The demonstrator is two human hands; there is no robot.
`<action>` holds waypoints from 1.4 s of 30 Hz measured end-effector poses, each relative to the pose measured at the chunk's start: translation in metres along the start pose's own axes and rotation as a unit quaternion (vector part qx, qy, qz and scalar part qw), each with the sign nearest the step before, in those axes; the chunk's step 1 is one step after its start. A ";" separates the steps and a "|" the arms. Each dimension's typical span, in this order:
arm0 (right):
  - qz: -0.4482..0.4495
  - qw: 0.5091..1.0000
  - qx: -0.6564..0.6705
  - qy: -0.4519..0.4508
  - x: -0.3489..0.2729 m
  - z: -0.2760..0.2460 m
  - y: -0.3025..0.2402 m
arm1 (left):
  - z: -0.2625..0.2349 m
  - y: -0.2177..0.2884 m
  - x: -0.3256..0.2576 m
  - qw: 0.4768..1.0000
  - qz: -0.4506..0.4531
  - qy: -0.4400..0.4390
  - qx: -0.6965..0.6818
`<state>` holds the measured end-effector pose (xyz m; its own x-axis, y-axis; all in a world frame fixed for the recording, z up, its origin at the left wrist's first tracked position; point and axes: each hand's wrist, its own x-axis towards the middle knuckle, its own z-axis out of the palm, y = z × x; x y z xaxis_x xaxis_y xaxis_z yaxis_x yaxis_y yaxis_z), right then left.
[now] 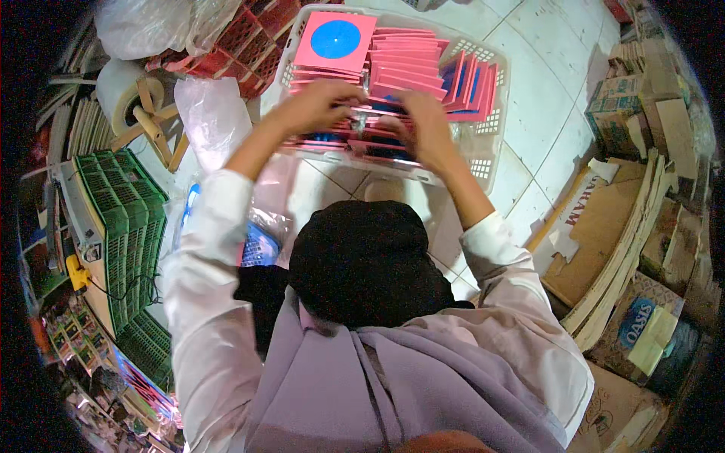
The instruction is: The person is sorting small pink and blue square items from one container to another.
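A white perforated plastic basket [487,167] holds rows of pink square pieces [408,64], several standing on edge and packed close. One pink square with a blue disc [335,39] lies face up on the far left stack; blue also shows between the squares at the right. My left hand [326,104] reaches over the near left rows, its fingers bent and blurred by motion. Opposite it, my right hand [427,130] is bent down over the near middle rows, fingertips among the pink edges. What either hand grips, if anything, is too smeared to make out.
Green plastic crates [128,226] stand to my left, near a roll of clear film on a wooden stand [143,113]. A red crate [253,45] sits beyond them. Cardboard sheets and boxes [604,226] line the right side. White tiles [521,143] cover the floor.
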<state>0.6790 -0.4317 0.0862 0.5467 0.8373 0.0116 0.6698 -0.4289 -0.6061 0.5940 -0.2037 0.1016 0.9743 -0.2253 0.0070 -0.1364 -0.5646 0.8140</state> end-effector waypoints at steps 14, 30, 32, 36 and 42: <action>0.055 0.983 -0.029 0.172 -0.043 -0.010 0.036 | 0.044 -0.191 -0.552 0.738 -0.430 0.403 0.328; 0.163 0.974 0.029 0.157 -0.115 -0.007 0.039 | 0.096 -0.142 -0.548 0.693 -0.489 0.491 0.200; 0.150 0.976 0.025 0.157 -0.109 -0.006 0.037 | 0.093 -0.117 -0.540 0.683 -0.497 0.502 0.184; 0.113 0.981 0.028 0.153 -0.093 -0.005 0.029 | 0.075 -0.073 -0.518 0.661 -0.513 0.527 0.151; 0.096 0.982 0.061 0.153 -0.085 -0.024 0.009 | 0.017 0.016 -0.481 0.634 -0.492 0.596 0.039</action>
<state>0.6509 -0.5146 0.0993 0.7949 0.5956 0.1157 0.4853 -0.5096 -0.7105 0.1198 -0.1181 0.1010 0.0332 0.9994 -0.0096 0.6793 -0.0155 0.7337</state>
